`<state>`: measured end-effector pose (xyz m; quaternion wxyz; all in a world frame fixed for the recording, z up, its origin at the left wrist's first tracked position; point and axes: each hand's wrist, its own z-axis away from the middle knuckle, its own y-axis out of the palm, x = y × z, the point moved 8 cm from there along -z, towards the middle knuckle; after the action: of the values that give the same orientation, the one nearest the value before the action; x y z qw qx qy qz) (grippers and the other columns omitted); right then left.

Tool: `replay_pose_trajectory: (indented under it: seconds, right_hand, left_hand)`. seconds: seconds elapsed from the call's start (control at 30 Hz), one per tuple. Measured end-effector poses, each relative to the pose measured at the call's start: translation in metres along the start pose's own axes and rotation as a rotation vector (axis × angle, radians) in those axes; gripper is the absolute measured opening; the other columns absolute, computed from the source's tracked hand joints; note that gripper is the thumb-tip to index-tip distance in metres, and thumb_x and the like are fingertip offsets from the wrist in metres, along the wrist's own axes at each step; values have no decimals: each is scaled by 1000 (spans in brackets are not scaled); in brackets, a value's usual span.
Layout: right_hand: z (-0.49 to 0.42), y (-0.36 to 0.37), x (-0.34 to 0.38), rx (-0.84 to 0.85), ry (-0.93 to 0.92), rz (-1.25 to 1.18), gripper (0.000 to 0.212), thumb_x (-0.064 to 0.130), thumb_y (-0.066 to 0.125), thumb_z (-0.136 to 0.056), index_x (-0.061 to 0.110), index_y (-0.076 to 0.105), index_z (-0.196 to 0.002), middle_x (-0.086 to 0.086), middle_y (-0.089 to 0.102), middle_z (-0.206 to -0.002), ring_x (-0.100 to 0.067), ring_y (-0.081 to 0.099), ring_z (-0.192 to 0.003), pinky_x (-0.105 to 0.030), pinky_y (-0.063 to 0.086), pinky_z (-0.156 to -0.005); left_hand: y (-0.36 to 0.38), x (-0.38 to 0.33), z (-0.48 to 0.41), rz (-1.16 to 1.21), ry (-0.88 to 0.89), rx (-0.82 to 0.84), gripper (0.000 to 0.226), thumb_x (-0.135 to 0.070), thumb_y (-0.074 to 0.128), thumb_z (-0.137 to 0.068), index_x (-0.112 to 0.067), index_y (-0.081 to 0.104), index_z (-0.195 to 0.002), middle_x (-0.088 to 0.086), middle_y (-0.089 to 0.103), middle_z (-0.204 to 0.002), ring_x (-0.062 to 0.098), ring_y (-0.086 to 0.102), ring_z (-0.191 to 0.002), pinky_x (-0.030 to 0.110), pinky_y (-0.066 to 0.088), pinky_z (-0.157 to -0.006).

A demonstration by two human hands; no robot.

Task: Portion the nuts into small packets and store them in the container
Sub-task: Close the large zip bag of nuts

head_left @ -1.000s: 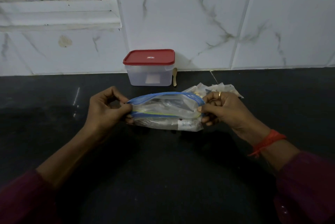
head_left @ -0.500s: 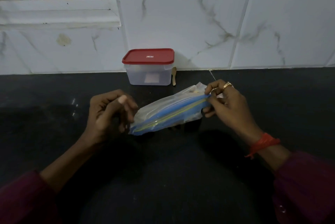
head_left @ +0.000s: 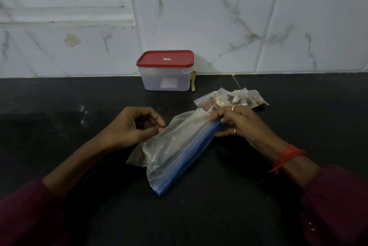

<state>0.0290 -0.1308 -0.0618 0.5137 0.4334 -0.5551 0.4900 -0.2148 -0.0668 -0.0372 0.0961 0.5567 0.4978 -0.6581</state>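
hands (head_left: 235,122) pinching zip bag (head_left: 175,152), small packets (head_left: 231,99)

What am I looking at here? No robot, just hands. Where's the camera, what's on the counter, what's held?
There is no machine. A person works bare-handed, and the single picture comes from a wide-angle camera on their head, looking forward and down. On the dark counter are a clear container with its red lid on, a small tan spoon beside it, and small packets of nuts. The right hand pinches one end of a large zip bag at its blue strip. The left hand is loosely curled beside the bag, gripping nothing.
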Motion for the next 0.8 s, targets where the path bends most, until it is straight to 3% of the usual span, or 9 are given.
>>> replay_pose_trajectory:
  seconds: [0.13,0.2,0.33,0.43,0.5,0.6,0.67,0.73,0.8]
  right_hand:
    - [1,2,-5,-5,4,48,16,13,62,-97,8,73,-87,-8,68,-105,-18,69,-96,-27,60,-69]
    - [-1,3,-6,-14,-38,149,8,14,65,-95,12,72,-90,-3,69,-106,-13,69,-91,-26,59,-68]
    - [-2,3,-2,-22,-99,314,9,12,66,-94,21,69,-95,1,67,-114,-18,71,-77,-27,59,-68]
    - [0,3,4,-32,-174,339,23,3,64,-93,25,67,-97,0,66,-114,-26,70,-84,-26,58,-66]
    - [1,2,10,-58,-233,343,31,-1,62,-92,30,67,-94,3,69,-110,-28,68,-87,-27,56,-67]
    - [-1,-3,12,-86,-266,323,39,-6,59,-90,32,66,-91,10,70,-107,-36,63,-88,-23,50,-67]
    - [-3,-5,10,-93,-266,300,41,-8,57,-89,31,65,-90,16,70,-104,-39,62,-92,-19,48,-65]
    - [-4,-7,9,-106,-273,306,41,-7,58,-89,33,65,-89,18,70,-103,-39,63,-93,-23,50,-68]
    - [-3,-7,9,-117,-284,333,39,-5,59,-89,33,66,-90,18,70,-106,-34,66,-95,-31,55,-80]
  left_hand:
    - [1,-4,2,142,-60,34,28,-26,67,-83,-7,68,-104,16,71,-71,26,61,-54,29,54,-52]
    - [-1,-1,-2,104,-77,-52,23,-27,65,-89,-9,68,-103,17,69,-68,26,57,-50,29,51,-48]
    - [5,3,-25,-71,-29,-109,16,-18,61,-97,-20,71,-110,1,75,-95,12,70,-74,28,59,-70]
    - [19,6,-57,-187,-2,28,31,-12,56,-100,-25,65,-127,-7,69,-119,7,66,-108,33,54,-98]
    - [32,2,-71,-194,27,143,42,0,52,-99,-23,61,-133,-6,63,-132,6,60,-121,32,49,-106]
    - [48,-7,-79,-136,84,274,37,7,51,-97,-14,67,-124,0,67,-129,8,62,-119,26,51,-102]
    - [46,-8,-81,-81,97,272,28,4,54,-98,-13,69,-114,3,70,-120,13,66,-114,32,51,-103]
    - [41,-4,-82,-13,73,261,23,3,55,-98,-12,69,-109,3,73,-113,14,67,-111,36,51,-104]
    - [36,1,-82,-7,43,257,23,3,57,-97,-11,69,-110,1,74,-111,14,68,-110,37,51,-104]
